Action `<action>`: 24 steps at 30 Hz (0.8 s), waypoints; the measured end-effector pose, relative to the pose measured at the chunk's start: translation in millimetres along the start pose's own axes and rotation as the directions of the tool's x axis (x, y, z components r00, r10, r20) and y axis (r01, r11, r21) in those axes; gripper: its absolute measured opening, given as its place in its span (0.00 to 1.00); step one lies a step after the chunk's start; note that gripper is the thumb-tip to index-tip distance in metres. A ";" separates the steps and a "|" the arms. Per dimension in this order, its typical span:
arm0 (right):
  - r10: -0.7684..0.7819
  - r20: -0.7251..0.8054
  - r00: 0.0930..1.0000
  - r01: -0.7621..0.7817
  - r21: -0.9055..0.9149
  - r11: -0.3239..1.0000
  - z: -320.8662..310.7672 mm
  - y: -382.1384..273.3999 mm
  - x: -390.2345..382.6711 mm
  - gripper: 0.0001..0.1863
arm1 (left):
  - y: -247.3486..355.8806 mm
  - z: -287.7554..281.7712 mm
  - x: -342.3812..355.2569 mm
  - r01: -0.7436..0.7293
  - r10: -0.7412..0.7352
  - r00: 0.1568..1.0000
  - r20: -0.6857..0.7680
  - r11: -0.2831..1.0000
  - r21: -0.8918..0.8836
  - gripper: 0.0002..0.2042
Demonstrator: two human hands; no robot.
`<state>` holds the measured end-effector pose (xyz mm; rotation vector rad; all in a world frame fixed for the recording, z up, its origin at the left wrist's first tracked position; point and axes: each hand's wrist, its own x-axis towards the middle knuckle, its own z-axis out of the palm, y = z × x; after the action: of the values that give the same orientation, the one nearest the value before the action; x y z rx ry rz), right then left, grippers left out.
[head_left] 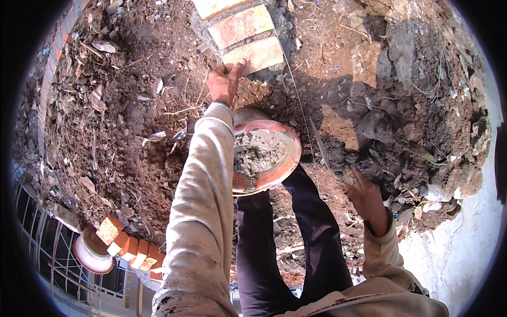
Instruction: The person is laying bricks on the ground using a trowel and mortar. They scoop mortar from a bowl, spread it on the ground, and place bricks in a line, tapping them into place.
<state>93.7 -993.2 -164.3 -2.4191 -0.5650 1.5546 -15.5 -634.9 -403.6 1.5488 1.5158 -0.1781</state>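
Note:
My left hand [224,84] reaches forward and grips the near left corner of a pale orange brick [256,54], its thumb on top. This is the nearest brick in a short row [240,26] with grey mortar in the joints. At the right, my right hand [364,195] is closed round the handle of a trowel [320,143], whose blade points forward, seen nearly edge-on. Between my arms, just in front of my legs, is a reddish round basin [292,138] holding wet grey mortar [256,155]. My left sleeve hides part of its left side.
A taut string [297,92] runs along the right side of the brick row. Rubble and loose soil [132,105] cover the ground. Several loose bricks [140,252] and another basin [95,259] stand at the lower left, beside metal bars [53,245]. A whitish wall [454,248] borders the right.

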 end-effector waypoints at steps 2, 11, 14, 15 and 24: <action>-0.126 -0.131 0.983 0.133 0.047 0.990 5.2 -8.2 17.4 0.25 | 1.4 0.6 -0.3 0.017 -0.017 1.000 0.001 1.000 -0.005 0.23; -0.446 -0.502 0.741 0.470 -0.086 0.878 75.2 -39.3 184.7 0.21 | 3.0 3.3 0.9 0.048 -0.048 0.999 0.000 0.997 -0.059 0.24; -0.353 -0.463 0.813 0.351 -0.095 0.932 84.3 -45.5 216.8 0.22 | 0.9 5.4 3.8 0.051 -0.051 0.999 0.000 0.995 -0.080 0.23; -0.338 -0.454 0.824 0.331 -0.098 0.938 85.1 -46.5 222.5 0.22 | -0.6 6.7 5.5 0.047 -0.048 0.999 -0.012 0.995 -0.082 0.23; -0.302 -0.489 0.818 0.308 -0.071 0.949 86.7 -43.4 233.6 0.24 | -14.6 18.2 17.8 0.034 -0.032 0.999 0.011 0.965 -0.262 0.21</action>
<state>92.6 -857.0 -377.4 -2.4276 -0.7789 0.7601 -15.0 -637.3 -432.8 1.3121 1.4947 -0.0003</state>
